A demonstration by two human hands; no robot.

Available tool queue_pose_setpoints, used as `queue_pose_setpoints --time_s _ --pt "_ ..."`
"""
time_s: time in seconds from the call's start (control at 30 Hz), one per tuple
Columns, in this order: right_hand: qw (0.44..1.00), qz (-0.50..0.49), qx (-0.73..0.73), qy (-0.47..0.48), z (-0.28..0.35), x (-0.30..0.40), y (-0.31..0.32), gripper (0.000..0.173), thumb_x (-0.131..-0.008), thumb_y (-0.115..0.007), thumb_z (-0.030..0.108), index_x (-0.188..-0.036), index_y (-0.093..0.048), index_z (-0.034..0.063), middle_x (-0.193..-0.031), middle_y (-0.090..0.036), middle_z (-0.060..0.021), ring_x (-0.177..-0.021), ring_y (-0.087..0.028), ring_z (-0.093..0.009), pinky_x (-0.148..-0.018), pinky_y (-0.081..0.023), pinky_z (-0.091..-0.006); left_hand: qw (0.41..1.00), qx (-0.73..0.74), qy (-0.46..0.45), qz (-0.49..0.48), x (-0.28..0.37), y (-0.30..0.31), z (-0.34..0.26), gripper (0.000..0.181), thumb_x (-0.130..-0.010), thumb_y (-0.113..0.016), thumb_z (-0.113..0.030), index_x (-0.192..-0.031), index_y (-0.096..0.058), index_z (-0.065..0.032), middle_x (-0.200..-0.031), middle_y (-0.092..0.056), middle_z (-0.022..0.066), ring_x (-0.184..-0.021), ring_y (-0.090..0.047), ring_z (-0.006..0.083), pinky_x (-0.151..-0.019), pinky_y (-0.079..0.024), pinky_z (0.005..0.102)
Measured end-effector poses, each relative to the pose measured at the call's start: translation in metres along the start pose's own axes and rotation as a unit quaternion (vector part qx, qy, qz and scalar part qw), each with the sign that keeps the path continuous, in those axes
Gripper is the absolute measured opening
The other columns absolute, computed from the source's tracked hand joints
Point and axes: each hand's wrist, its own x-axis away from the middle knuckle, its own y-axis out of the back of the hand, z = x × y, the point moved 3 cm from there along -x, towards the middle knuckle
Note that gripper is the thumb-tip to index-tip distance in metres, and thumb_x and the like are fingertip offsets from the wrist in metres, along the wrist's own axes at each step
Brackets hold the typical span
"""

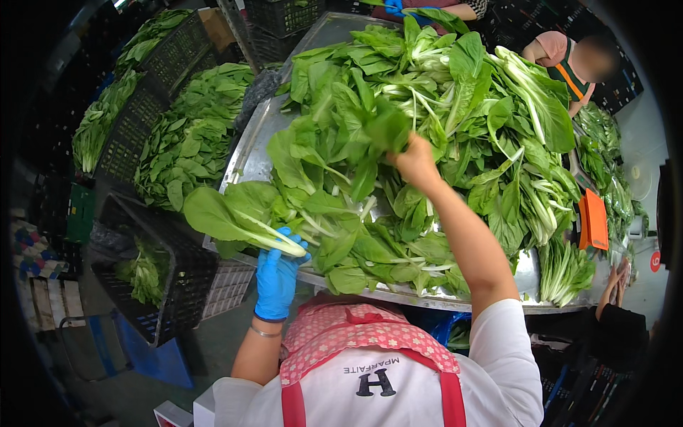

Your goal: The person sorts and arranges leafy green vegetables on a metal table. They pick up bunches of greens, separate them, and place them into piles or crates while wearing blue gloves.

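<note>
My left hand (277, 275), in a blue glove, holds a leafy green with a thick white stem (267, 235) at the near left edge of the metal table. Its broad leaves point away to the left. My right hand (419, 163) is bare and reaches over the middle of the pile. Its fingers close on a green leaf (388, 128) that is blurred by motion. Beneath and around both hands lies a large heap of leafy greens (341, 240), with loose leaves and stems nearest me. The fingertips of my right hand are partly hidden.
Black crates (160, 299) stand at the left, several filled with greens (197, 128). A bundle of greens (565, 272) lies at the right beside an orange object (593, 219). Across the table is a co-worker's blue-gloved hand (394, 7); another person (565, 58) stands at the far right.
</note>
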Motion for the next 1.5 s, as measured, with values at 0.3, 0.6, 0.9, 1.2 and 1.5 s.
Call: queue_pose_setpoints --time_s 0.3,0.6,0.9,1.2,1.5 --pt "0.992 0.022 0.105 -0.059 0.022 -0.023 0.077 0.065 -0.068 -0.073 0.028 -0.115 -0.047 -0.0071 -0.107 -0.057 -0.0200 -0.092 -0.059 -0.023 -0.080 -0.047 -0.0318 0.999 -0.033 0.017 -0.006 -0.003 -0.030 0.003 0.033 -0.089 -0.045 -0.017 -0.119 -0.044 -0.0025 -0.104 -0.058 0.0163 -0.098 -0.058 0.0272 -0.073 -0.053 0.0400" --pt "0.996 -0.088 -0.016 0.024 0.001 0.045 0.091 0.021 -0.080 -0.061 0.017 -0.091 -0.063 -0.0008 -0.087 -0.063 -0.0128 -0.076 -0.062 -0.020 -0.068 -0.049 -0.0305 0.995 -0.083 -0.027 -0.048 0.004 -0.033 -0.003 0.034 -0.091 -0.046 -0.023 -0.121 -0.043 -0.0074 -0.099 -0.060 0.0105 -0.088 -0.060 0.0201 -0.059 -0.053 0.0308" --pt "0.913 -0.103 0.382 0.095 -0.052 0.086 0.043 0.027 -0.069 -0.067 0.011 -0.095 -0.060 0.0059 -0.074 -0.052 -0.0077 -0.078 -0.054 -0.027 -0.069 -0.042 -0.0371 0.999 0.000 0.037 0.013 0.005 -0.068 -0.004 0.035 -0.089 -0.048 -0.015 -0.122 -0.042 -0.0070 -0.106 -0.058 0.0117 -0.098 -0.058 0.0228 -0.068 -0.055 0.0331" --pt "0.950 -0.217 0.188 0.120 0.004 0.086 0.054 0.021 -0.078 -0.064 0.012 -0.096 -0.063 0.0021 -0.079 -0.056 -0.0067 -0.073 -0.052 -0.018 -0.059 -0.040 -0.0287 0.996 0.063 0.055 0.023 0.000 -0.052 0.003 0.038 -0.075 -0.052 0.009 -0.108 -0.049 -0.0100 -0.103 -0.056 0.0065 -0.100 -0.055 0.0226 -0.081 -0.049 0.0351" --pt "0.879 0.083 -0.407 -0.232 -0.031 0.107 0.009 0.027 -0.090 -0.051 0.024 -0.107 -0.057 0.0030 -0.074 -0.053 0.0022 -0.064 -0.048 -0.006 -0.053 -0.036 -0.0200 0.975 0.156 0.148 0.060 -0.011 -0.068 0.030 0.015 -0.086 -0.054 -0.010 -0.100 -0.053 -0.0115 -0.091 -0.057 0.0034 -0.088 -0.056 0.0191 -0.074 -0.047 0.0326"
